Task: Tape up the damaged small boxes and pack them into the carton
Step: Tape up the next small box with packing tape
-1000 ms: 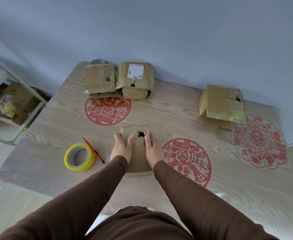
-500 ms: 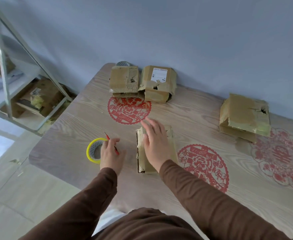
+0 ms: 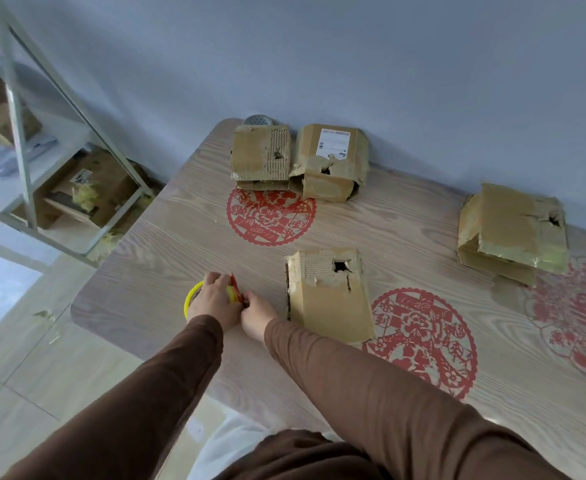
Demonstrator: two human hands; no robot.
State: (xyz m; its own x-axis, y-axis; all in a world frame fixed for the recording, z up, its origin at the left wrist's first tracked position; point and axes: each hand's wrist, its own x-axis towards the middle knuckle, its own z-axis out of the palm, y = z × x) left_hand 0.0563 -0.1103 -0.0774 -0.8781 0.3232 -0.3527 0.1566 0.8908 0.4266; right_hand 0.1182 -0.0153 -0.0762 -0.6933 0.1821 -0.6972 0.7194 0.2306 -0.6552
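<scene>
Left hand curled over yellow tape roll near tabletop left edge. Right hand just beside it, fingertips at red pen; grip unclear. Holed small box right of hands. Three damaged boxes farther: two far centre, one far right.

Soft, even daylight, moderately bright. Brightest patch on the floor at your far left. The surface carries a faint sheen; shadows under the boxes are weak. Wide-angle bending at frame edges. Slight softness overall, shelf frame blurred.
</scene>
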